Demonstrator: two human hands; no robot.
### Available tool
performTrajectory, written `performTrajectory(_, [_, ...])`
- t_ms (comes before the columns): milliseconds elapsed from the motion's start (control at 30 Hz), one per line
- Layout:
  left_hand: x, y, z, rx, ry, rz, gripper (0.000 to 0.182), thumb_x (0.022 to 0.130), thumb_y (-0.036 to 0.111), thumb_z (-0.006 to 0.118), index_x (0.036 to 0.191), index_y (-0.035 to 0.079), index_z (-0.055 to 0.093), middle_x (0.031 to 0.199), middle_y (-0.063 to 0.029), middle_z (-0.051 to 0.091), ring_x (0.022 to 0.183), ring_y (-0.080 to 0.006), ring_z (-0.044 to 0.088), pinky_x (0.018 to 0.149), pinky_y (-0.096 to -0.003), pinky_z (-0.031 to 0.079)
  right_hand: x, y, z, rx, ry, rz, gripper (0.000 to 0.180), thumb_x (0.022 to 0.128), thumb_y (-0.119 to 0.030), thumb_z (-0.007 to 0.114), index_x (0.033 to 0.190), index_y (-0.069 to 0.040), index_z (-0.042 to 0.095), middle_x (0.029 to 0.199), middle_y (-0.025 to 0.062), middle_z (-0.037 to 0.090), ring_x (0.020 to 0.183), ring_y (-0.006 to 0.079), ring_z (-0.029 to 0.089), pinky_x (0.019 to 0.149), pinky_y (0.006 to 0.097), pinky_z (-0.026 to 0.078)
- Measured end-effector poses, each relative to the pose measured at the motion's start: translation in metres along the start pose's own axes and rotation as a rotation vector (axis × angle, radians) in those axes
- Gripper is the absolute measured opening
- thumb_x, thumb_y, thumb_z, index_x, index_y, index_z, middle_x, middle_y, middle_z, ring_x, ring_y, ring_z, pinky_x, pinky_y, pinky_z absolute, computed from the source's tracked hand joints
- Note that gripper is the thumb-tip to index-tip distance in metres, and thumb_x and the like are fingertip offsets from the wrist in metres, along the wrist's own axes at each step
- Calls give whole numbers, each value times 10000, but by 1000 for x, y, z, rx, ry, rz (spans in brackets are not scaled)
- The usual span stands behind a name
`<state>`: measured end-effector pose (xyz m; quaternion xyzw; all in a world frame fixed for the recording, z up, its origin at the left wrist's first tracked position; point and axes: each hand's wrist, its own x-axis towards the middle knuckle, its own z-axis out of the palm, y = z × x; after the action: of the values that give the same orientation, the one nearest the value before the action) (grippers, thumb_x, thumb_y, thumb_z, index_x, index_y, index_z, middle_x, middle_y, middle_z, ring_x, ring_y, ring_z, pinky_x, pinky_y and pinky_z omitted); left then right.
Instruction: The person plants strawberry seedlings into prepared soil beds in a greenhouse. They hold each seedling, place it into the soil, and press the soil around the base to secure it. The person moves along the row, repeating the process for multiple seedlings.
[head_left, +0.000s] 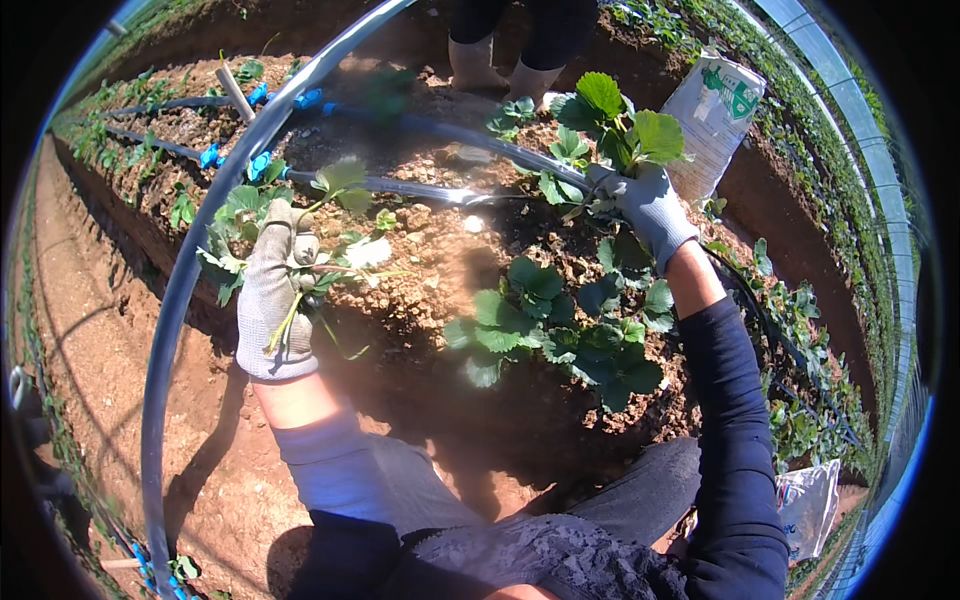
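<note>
A knit work glove covers my left hand (277, 296), its fingers closed around loose strawberry leaves and stems (337, 270) over the left part of the soil bed. At the upper right, my right hand (649, 206), also gloved, has its fingers at the base of a leafy strawberry plant (619, 127), beside a drip irrigation hose (480, 142); the leaves partly hide the fingertips, and whether they grip the stems is hard to tell. Between my hands and nearer my body grow strawberry plants (525, 307) in the bed. A second hose (420, 187) runs along the soil.
A curved metal hoop (176, 300) arches across the left side. Blue hose connectors (259, 165) and a wooden stake (235, 90) stand beyond it. A printed bag (716, 120) is at the upper right, another bag (810, 510) at the lower right. A person's boots (472, 64) are across the bed.
</note>
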<state>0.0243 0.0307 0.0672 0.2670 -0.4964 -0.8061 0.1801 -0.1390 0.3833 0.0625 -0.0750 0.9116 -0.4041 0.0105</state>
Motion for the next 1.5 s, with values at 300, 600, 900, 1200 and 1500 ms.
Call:
performTrajectory(300, [-11,-61,33,-127,-374,-175,535,965,468,501,1310,60,501,1271,-95,568,1147,-222,558,958,-383,474,-54,-183,89,-469,-346,-759,137,797,-146,568,843,-28,621,720,163,640,659,327,652,598,417,520])
performTrajectory(600, [19,-9,-26,-328,89,98,299,960,325,563,1069,48,597,841,-66,626,621,-161,601,473,-249,483,-112,-117,102,-196,-367,-809,570,844,-264,653,1305,-10,437,1250,210,537,925,345,647,744,369,556])
performTrajectory(900, [44,-21,-84,-797,-233,147,312,946,258,553,1097,-12,585,1044,-156,648,949,-277,650,745,-393,574,-158,-62,98,-601,-669,-714,268,907,-141,479,1149,-45,538,1047,157,573,738,304,660,531,391,524])
performTrajectory(1200, [42,-16,-72,-762,-151,22,312,934,281,555,1093,13,589,960,-125,634,728,-216,606,400,-236,436,-65,-42,64,-246,-720,-402,308,854,-117,631,1160,-136,651,1112,65,663,945,244,647,813,324,512])
performTrajectory(1500, [37,-16,-71,-747,-243,-30,291,942,321,535,1034,52,600,817,-70,600,554,-103,469,415,-218,334,-86,-86,94,-1083,-656,-859,64,776,-130,608,792,-72,630,724,77,591,618,216,630,492,361,485])
